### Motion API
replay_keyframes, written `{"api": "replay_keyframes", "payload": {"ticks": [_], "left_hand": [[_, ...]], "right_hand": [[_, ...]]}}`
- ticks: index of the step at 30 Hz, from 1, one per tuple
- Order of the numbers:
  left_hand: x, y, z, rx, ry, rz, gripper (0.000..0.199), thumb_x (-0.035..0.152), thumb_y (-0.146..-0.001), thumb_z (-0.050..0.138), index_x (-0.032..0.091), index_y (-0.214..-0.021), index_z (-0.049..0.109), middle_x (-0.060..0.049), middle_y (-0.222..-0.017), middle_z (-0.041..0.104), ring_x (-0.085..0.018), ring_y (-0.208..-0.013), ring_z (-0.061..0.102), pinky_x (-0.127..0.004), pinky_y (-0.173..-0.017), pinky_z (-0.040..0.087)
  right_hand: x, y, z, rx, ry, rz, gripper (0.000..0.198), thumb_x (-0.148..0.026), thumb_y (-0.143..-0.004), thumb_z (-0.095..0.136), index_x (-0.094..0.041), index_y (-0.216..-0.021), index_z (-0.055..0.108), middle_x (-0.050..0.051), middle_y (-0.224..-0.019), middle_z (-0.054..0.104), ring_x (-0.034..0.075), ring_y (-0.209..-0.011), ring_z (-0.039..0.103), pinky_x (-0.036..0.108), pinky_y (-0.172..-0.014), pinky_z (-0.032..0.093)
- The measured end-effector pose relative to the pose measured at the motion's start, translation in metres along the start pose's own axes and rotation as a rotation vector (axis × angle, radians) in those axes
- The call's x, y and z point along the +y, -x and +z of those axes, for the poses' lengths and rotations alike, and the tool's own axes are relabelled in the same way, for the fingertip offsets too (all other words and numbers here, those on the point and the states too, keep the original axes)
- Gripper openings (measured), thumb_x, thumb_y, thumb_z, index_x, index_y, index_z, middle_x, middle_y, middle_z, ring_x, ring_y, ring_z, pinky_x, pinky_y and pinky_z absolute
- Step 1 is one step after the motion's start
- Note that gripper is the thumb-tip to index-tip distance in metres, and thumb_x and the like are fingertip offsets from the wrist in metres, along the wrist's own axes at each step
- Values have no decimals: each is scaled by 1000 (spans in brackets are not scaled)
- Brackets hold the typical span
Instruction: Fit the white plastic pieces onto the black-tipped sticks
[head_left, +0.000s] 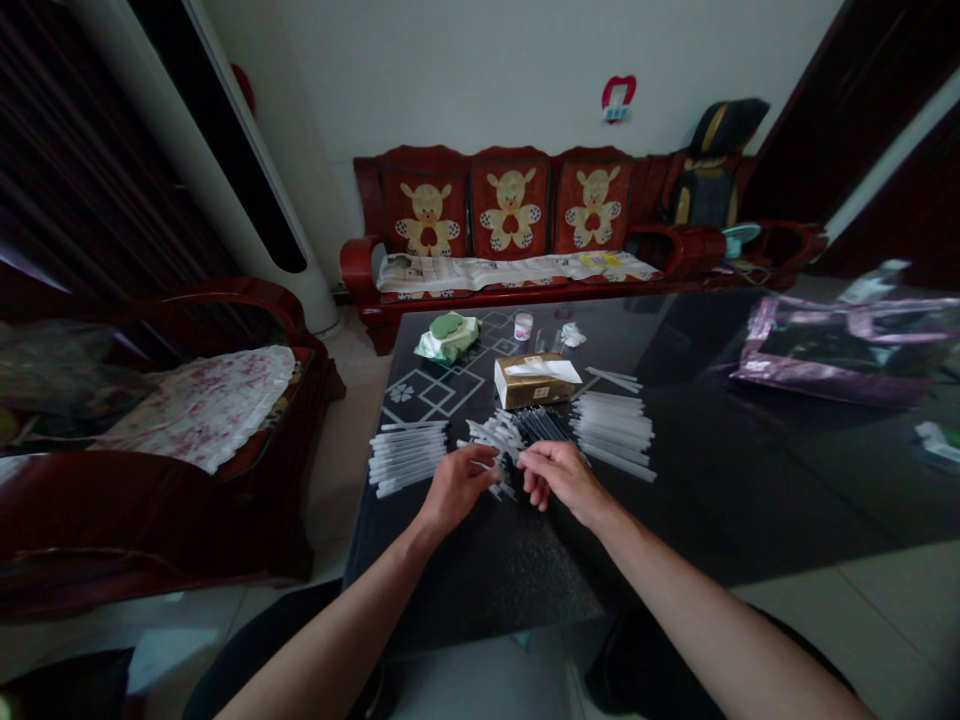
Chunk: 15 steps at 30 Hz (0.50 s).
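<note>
My left hand point(457, 487) is curled at the near side of a loose heap of small white tube-like pieces point(496, 432). Its thumb and fingers bend toward each other, and what they hold, if anything, is too small to tell. Facing it, my right hand point(561, 474) has thumb and forefinger pinched together beside the same heap; a whitish bit shows at the fingertips, unclear in kind. Behind the right hand lies a row of thin dark sticks point(541, 422). Frosted white tubes lie in a left row point(409, 458) and a right row point(613, 432).
On the dark glossy table point(495, 580) stand a gold tissue box point(529, 390), a green wipes pack point(448, 338), a small white cup point(523, 326) and crumpled tissue point(572, 335). A clear bag with purple edges point(847, 350) rests at right. Beyond is a wooden sofa point(367, 265).
</note>
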<state>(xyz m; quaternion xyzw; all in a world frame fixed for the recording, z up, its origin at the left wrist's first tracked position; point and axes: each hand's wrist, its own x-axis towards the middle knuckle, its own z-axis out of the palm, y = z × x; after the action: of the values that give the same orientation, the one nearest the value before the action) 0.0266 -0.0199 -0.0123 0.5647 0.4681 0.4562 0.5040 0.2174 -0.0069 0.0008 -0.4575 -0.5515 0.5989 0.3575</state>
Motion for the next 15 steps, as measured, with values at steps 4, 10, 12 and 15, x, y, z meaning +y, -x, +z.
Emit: {"api": "replay_keyframes", "payload": {"ticks": [4,10,12,15], "left_hand": [[-8,1,-3,-74,-524,203,18,14,-75,62,22,-88,72,-5,-87,65,-19,-81,59,-28,-76,42],[-5,7,1,-222,-908,246,17,10,-79,54,20,-90,64,-7,-97,60,-21,-93,55,-28,-80,40],[-2,8,1,-243,-975,237,14,12,-79,55,20,-88,62,-7,-96,59,-21,-94,54,-28,-79,40],[-2,9,-1,-277,-1027,231,11,14,-80,56,20,-88,61,-7,-93,59,-22,-95,53,-29,-79,40]], "right_hand": [[2,-2,-13,125,-16,24,33,-46,-79,58,-13,-81,60,-1,-51,61,11,-36,54,19,-30,41],[7,0,-22,108,-38,32,30,-44,-79,59,-14,-84,59,0,-53,63,12,-38,57,19,-31,42],[9,1,-24,105,-37,33,29,-43,-78,61,-15,-82,58,0,-54,63,12,-38,57,19,-32,42],[11,2,-27,103,-27,43,30,-44,-77,61,-15,-82,57,0,-55,64,12,-39,58,19,-32,42]]}}
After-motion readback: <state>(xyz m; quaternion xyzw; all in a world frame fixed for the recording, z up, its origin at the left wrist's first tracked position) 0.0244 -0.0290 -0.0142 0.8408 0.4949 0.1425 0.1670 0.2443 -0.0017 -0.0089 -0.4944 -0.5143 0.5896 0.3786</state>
